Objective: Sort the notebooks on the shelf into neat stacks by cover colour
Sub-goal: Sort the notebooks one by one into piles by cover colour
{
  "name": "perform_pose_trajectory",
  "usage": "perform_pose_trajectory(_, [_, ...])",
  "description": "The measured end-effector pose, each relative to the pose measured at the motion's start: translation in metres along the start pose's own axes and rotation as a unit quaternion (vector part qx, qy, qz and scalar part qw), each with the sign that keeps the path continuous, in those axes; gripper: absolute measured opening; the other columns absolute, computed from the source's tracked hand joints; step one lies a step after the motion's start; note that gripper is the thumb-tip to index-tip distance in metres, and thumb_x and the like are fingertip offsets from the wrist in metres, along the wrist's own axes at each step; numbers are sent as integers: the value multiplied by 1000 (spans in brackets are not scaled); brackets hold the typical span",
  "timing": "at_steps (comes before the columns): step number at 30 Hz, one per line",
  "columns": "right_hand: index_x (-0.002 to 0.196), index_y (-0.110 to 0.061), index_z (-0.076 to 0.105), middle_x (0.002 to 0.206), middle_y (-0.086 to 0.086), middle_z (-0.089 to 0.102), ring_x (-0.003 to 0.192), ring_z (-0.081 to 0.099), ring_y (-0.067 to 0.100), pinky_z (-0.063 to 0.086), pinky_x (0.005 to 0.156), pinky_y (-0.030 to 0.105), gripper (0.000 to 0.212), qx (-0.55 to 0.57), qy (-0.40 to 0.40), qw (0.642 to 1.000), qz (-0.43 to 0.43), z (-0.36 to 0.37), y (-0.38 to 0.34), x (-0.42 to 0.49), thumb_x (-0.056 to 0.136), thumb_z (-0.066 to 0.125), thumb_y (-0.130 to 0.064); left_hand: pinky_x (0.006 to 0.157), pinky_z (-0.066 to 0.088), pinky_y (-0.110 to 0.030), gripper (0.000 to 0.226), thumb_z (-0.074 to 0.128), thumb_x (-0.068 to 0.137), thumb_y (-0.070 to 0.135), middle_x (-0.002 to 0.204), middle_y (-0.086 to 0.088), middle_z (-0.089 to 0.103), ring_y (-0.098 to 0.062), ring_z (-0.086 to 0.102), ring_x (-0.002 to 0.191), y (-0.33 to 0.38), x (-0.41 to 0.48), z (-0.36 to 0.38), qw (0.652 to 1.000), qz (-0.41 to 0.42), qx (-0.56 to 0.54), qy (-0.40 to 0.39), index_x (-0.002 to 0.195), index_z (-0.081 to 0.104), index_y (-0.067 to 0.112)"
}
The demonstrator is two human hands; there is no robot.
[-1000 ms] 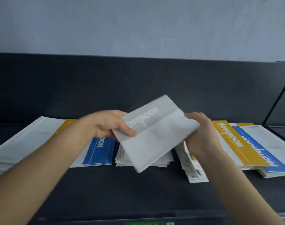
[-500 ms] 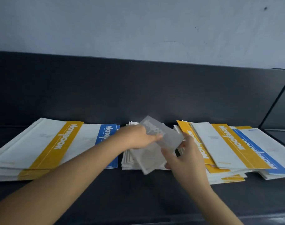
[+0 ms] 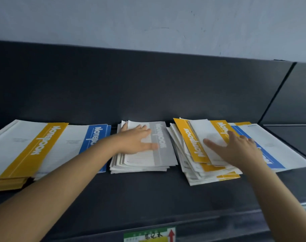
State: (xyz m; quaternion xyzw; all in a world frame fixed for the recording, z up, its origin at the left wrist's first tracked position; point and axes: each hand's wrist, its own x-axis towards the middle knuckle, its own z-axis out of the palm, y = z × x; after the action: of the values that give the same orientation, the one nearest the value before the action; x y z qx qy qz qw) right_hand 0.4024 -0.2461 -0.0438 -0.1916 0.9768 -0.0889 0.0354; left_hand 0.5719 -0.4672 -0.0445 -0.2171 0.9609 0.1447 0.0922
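Observation:
A grey-banded notebook (image 3: pixel 161 145) lies on top of the grey stack (image 3: pixel 140 167) in the middle of the shelf. My left hand (image 3: pixel 136 140) rests flat on it with fingers straight. To the right is a messy pile of yellow-banded notebooks (image 3: pixel 192 142); my right hand (image 3: pixel 234 147) lies spread on its top notebook. A blue-banded notebook (image 3: pixel 288 154) lies at the far right, partly under that pile. At the left sit a yellow stack (image 3: pixel 40 147) and a blue stack (image 3: pixel 94 135).
The dark shelf floor (image 3: pixel 148 193) runs in front of the stacks, with a dark back panel (image 3: pixel 131 84) behind them. A green and white price label (image 3: pixel 148 235) sits on the shelf's front edge. A divider (image 3: pixel 278 91) marks the neighbouring bay at the right.
The grey notebook, held in the air by both hands, was set down on the grey stack. My left hand now lies flat on it; my right hand moved right onto the yellow pile.

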Motion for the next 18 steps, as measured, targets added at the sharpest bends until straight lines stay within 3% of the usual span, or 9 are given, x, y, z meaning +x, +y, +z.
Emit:
perform_pose_trajectory(3, [145,-8,32,145,16,40,134,33,37,32,108,52,126,36,-30,997,65,-3,19,22,54,35,-96,118,4,-32,78,44,91,64,162,7,11,-8,5,149,33,1,4,990,24,-90,105,154,23,23])
perform_pose_trajectory(6, [140,-8,38,142,12,44,134,34,35,30,108,55,123,41,-43,997,56,0,26,28,54,41,-95,114,28,-32,75,59,86,60,154,9,33,-12,28,143,71,3,9,976,54,-148,151,148,36,26])
perform_pose_trajectory(10, [138,-5,39,147,12,37,141,23,31,17,113,54,107,-20,67,997,-27,3,21,20,67,49,-84,109,34,-34,77,60,85,59,153,10,33,-11,33,138,106,16,17,966,27,-199,161,149,34,25])
perform_pose_trajectory(12, [133,-7,41,139,10,44,130,36,30,30,107,47,80,-1,125,989,-84,2,17,14,80,58,-64,108,35,-32,79,62,84,59,153,9,32,-11,35,136,111,22,21,954,-1,-243,174,148,32,25])
perform_pose_trajectory(13, [127,-10,42,129,7,50,116,46,28,39,95,42,59,63,131,984,-106,-1,15,12,87,58,-50,107,35,-32,80,64,83,58,153,10,32,-11,36,135,112,24,22,945,-14,-272,183,148,32,25])
perform_pose_trajectory(15, [115,-21,44,108,-4,53,87,51,18,43,70,32,26,251,72,957,-126,-9,7,11,94,55,-30,102,32,-25,79,68,83,51,148,12,31,-4,35,130,108,26,23,918,-40,-335,207,147,32,23])
perform_pose_trajectory(18, [110,-28,50,103,-12,58,76,56,6,44,56,23,15,487,-62,863,-122,-9,-8,9,96,55,-23,99,28,-21,75,74,84,32,132,16,26,-1,31,125,94,20,23,875,-58,-398,270,143,29,20])
